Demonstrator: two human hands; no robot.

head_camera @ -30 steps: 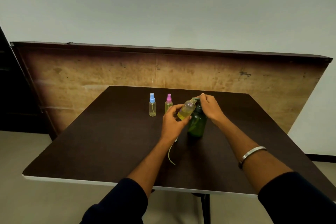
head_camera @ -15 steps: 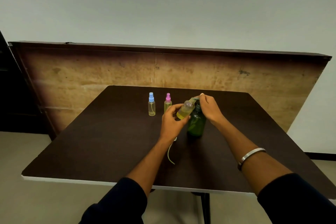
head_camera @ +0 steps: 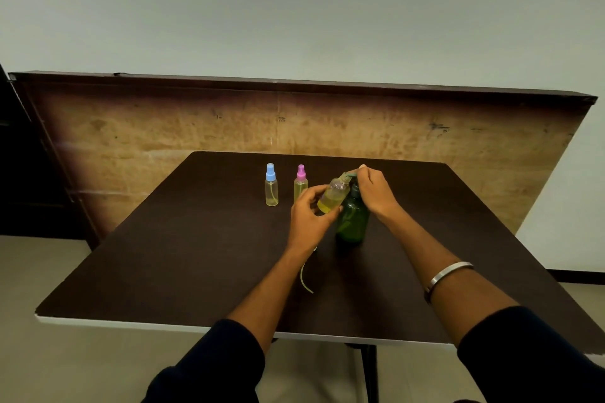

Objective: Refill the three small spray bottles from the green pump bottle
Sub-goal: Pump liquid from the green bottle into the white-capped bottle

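Observation:
My left hand [head_camera: 307,216] holds an uncapped small clear bottle [head_camera: 334,195], tilted, its mouth up against the spout of the green pump bottle [head_camera: 353,221]. Yellowish liquid fills its lower part. My right hand [head_camera: 376,191] rests curled over the pump head, which it hides. The green bottle stands upright on the dark table [head_camera: 196,255]. Two more small spray bottles stand to the left, one with a blue cap [head_camera: 271,186] and one with a pink cap [head_camera: 300,181], partly behind my left hand.
A thin pale dip tube [head_camera: 306,280] lies on the table beneath my left wrist. A worn wooden panel [head_camera: 163,137] stands behind the table. The table's near edge [head_camera: 163,325] is white.
Both hands and the tilted small bottle stay at the pump spout; hardly anything has moved apart from a slight shift of view.

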